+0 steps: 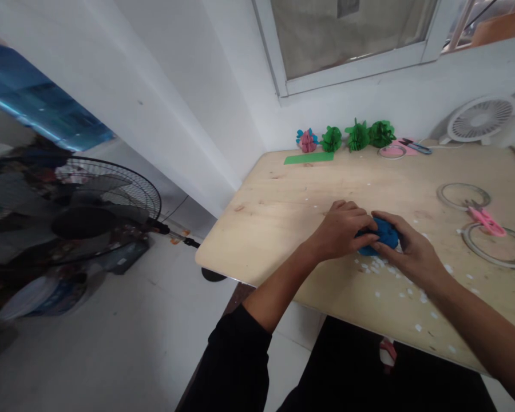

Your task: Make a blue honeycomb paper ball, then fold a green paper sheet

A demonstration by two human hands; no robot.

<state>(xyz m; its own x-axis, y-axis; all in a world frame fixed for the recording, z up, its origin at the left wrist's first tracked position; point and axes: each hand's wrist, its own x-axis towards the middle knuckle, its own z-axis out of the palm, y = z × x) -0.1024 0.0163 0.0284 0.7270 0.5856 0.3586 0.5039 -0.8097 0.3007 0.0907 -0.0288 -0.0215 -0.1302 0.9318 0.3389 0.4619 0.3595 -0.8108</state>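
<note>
Both my hands meet over a blue paper piece [383,233] on the wooden table [283,212]. My left hand [341,228] curls its fingers over the piece's left side. My right hand [407,252] grips its right side, thumb on top. Small white paper scraps [386,269] lie scattered under and around the hands. Most of the blue piece is hidden by my fingers.
Three green paper balls [358,136] and a pink-and-blue one [307,141] line the wall, by a green paper sheet [309,158]. Tape rings [462,195], pink scissors [486,221] and a small white fan [480,120] sit at right. A black standing fan [98,212] stands on the floor at left.
</note>
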